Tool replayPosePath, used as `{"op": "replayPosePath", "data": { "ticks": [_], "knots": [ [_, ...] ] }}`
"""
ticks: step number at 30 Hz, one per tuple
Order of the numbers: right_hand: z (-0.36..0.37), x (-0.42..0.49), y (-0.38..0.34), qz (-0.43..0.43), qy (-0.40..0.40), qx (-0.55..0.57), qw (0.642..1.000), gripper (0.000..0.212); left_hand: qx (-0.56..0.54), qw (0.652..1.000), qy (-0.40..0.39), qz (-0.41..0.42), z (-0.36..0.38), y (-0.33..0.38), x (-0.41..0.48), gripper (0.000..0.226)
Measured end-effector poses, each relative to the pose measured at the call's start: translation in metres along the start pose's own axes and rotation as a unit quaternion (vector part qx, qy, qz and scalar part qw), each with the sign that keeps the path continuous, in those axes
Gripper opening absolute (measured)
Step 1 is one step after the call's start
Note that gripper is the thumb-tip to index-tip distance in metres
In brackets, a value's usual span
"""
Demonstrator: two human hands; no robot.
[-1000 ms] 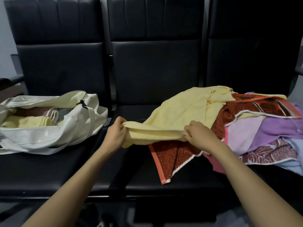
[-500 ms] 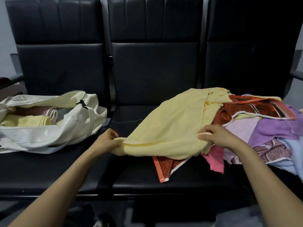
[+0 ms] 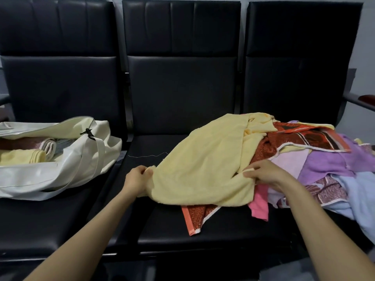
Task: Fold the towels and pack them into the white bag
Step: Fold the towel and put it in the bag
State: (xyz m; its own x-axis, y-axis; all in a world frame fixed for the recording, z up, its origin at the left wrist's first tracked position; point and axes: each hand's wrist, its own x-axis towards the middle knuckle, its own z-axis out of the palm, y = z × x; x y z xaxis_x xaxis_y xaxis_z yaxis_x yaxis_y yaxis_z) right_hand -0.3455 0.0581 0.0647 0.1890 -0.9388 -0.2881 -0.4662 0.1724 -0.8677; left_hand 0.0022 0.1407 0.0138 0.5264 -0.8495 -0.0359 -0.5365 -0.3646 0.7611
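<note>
A pale yellow towel (image 3: 203, 169) lies spread over the middle seat and the left side of a towel heap. My left hand (image 3: 138, 179) grips its left corner. My right hand (image 3: 263, 173) pinches its right edge, over the heap. The heap holds an orange-red patterned towel (image 3: 300, 138), a purple towel (image 3: 332, 161), a pink one (image 3: 259, 203) and a light blue one (image 3: 357, 191). The white bag (image 3: 67, 163) lies open on the left seat. Folded towels (image 3: 30, 153) sit inside it.
Three black padded seats (image 3: 178, 94) stand in a row with tall backs. An armrest (image 3: 361, 100) juts out at the far right. A loose thread (image 3: 148, 156) lies on the middle seat. The front of the middle seat (image 3: 213, 236) shows bare.
My hands have moved apart and the bunched yellow towel has spread out flat. My right hand has shifted right onto the heap; my left hand has drawn slightly left and down.
</note>
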Motion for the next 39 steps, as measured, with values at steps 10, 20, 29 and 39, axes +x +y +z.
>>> {"op": "replayPosePath", "data": {
  "ticks": [10, 20, 29, 39],
  "knots": [
    [0.045, 0.035, 0.009, -0.052, 0.071, -0.151, 0.985, 0.013, 0.126, 0.987, -0.102, -0.013, 0.013, 0.009, 0.012, 0.015],
    [0.051, 0.026, -0.008, -0.051, 0.064, 0.110, 0.991, 0.011, -0.287, 0.939, -0.180, -0.058, -0.021, 0.019, 0.009, 0.009],
    [0.001, -0.016, -0.010, -0.086, 0.020, -0.005, 0.996, 0.005, -0.333, 0.925, -0.183, -0.018, -0.053, 0.005, -0.003, 0.006],
    [-0.017, -0.032, 0.029, 0.012, -0.118, -0.370, 0.922, 0.015, 0.170, 0.939, -0.299, -0.021, -0.041, -0.008, -0.036, 0.016]
  ]
}}
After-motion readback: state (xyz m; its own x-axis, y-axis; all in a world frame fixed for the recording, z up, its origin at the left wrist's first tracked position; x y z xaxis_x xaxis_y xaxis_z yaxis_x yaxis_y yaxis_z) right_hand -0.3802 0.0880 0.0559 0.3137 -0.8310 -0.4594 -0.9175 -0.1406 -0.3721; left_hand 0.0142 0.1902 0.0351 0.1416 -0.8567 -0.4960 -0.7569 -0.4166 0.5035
